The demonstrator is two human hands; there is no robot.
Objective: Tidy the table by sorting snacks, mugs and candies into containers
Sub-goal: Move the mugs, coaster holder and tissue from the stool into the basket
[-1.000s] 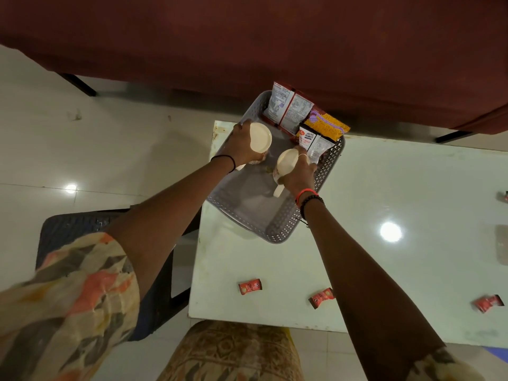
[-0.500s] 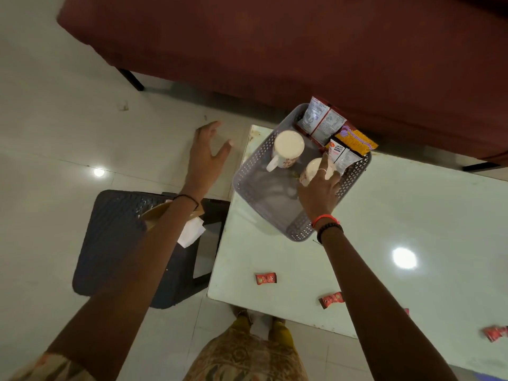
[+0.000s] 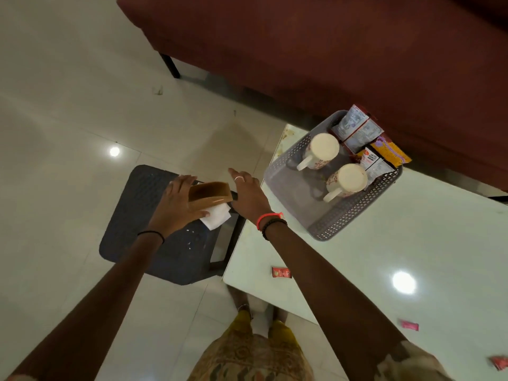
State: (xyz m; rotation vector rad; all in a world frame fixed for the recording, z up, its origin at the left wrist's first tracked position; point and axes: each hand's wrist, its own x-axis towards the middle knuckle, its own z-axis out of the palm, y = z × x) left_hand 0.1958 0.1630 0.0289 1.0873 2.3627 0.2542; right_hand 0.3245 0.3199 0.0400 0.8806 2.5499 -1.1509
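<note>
Mugs, two of them, stand upright in the grey perforated basket (image 3: 354, 213) at the far left corner of the white surface (image 3: 412, 243): the far mug (image 3: 320, 151) and the near mug (image 3: 347, 181), each with its handle pointing toward me and to the left. Snack packets (image 3: 365, 141) stand packed along the basket's far right side, just beside the mugs. Three red candies lie loose on the surface nearer me: one (image 3: 281, 272) by the left edge, one (image 3: 409, 325) further right, one (image 3: 499, 362) at the frame's edge.

Off the surface, to its left, a dark plastic stool (image 3: 143, 204) carries a brown container (image 3: 209, 198) with a white paper (image 3: 215, 217) under it. My left hand (image 3: 176, 207) wraps the container's left side, thumb along its near edge, fingers curled round the far side. My right hand (image 3: 247, 193) is flat beside the container's right end, fingers spread and holding nothing; I cannot tell whether it touches the container. A dark red sofa (image 3: 302, 50) fills the far side, over pale floor tiles (image 3: 68, 105).
</note>
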